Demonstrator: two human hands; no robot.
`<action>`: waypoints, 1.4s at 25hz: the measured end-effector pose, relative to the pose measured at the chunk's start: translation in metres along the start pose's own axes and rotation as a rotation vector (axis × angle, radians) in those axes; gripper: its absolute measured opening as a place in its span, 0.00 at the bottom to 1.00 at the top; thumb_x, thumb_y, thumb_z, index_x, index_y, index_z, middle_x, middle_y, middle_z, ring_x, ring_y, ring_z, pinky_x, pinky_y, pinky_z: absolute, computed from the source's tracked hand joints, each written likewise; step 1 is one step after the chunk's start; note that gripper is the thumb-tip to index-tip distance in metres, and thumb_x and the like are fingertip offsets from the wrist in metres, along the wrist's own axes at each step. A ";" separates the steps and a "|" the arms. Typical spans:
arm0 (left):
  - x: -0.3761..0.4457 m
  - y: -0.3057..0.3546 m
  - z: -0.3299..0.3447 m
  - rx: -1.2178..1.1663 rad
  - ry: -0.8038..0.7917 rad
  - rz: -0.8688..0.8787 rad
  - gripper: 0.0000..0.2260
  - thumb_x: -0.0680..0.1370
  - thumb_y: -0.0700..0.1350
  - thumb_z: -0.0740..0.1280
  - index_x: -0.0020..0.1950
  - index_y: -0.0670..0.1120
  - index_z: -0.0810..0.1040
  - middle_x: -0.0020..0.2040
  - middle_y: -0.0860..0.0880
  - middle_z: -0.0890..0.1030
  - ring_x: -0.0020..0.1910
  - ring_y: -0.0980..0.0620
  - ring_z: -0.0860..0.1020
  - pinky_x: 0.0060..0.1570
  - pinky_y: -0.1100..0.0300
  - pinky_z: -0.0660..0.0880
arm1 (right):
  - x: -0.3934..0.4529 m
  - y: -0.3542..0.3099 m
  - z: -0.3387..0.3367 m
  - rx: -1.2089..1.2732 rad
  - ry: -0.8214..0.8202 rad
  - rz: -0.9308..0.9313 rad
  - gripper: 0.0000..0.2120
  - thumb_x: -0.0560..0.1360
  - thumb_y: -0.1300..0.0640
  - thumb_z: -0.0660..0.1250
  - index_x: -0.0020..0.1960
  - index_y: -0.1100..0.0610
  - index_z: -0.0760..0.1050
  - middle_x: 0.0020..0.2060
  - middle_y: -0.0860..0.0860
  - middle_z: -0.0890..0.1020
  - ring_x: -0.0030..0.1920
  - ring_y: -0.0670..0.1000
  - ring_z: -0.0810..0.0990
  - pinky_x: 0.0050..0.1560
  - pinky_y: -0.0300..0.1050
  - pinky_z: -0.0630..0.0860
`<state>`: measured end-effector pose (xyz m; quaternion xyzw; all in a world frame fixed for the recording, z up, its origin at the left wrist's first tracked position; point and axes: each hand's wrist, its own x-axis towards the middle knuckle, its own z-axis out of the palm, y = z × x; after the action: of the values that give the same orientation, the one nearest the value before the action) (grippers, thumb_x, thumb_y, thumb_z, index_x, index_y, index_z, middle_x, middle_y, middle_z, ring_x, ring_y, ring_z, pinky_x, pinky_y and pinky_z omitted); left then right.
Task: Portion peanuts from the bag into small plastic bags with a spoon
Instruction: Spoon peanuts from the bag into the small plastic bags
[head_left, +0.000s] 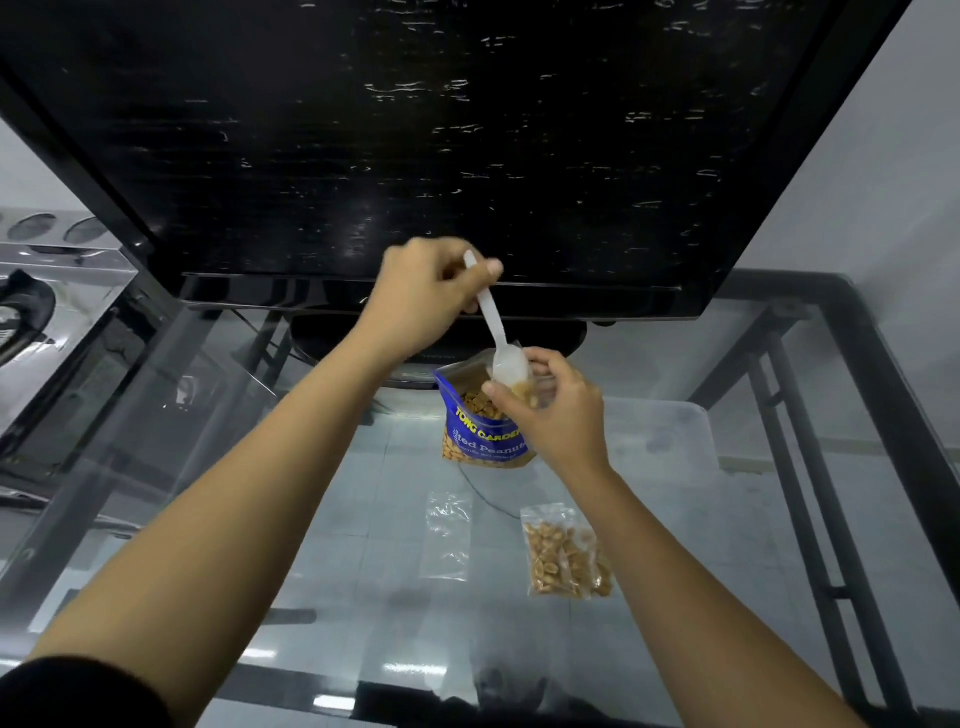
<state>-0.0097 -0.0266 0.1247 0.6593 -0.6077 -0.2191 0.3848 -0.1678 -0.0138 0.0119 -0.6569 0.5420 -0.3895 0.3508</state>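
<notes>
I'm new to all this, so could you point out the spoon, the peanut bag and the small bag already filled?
spoon (491, 312), head view, on its white handle.
peanut bag (485, 439), head view, on its blue front.
filled small bag (566, 558), head view, on its peanuts.

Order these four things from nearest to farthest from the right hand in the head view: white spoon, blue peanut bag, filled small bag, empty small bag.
From the right hand:
1. White spoon: its bowl is at the fingers.
2. Blue peanut bag: just left, behind the hand.
3. Filled small bag: on the glass, below the wrist.
4. Empty small bag: lower left.
</notes>
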 end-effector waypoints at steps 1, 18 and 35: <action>0.003 0.000 -0.007 0.001 0.089 0.005 0.11 0.76 0.50 0.66 0.41 0.45 0.80 0.32 0.48 0.81 0.33 0.55 0.79 0.40 0.59 0.75 | 0.000 0.000 -0.001 0.012 0.006 0.008 0.24 0.64 0.43 0.75 0.56 0.51 0.76 0.47 0.46 0.82 0.46 0.44 0.79 0.43 0.37 0.77; -0.032 -0.070 0.068 -0.189 0.078 -0.503 0.11 0.78 0.47 0.64 0.39 0.43 0.79 0.32 0.46 0.81 0.35 0.50 0.81 0.41 0.58 0.78 | -0.017 0.017 -0.030 0.242 -0.151 0.220 0.16 0.68 0.48 0.73 0.52 0.47 0.72 0.47 0.43 0.79 0.51 0.46 0.79 0.42 0.38 0.79; -0.015 -0.106 0.028 -0.716 0.254 -0.846 0.10 0.80 0.44 0.62 0.40 0.42 0.74 0.32 0.48 0.73 0.28 0.56 0.69 0.21 0.69 0.69 | -0.004 0.013 -0.034 -0.232 -0.098 -0.028 0.27 0.63 0.44 0.76 0.57 0.55 0.76 0.50 0.51 0.81 0.48 0.49 0.78 0.45 0.41 0.75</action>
<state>0.0333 -0.0229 0.0230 0.6950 -0.1273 -0.4654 0.5331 -0.2043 -0.0137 0.0153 -0.7188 0.5565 -0.2964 0.2928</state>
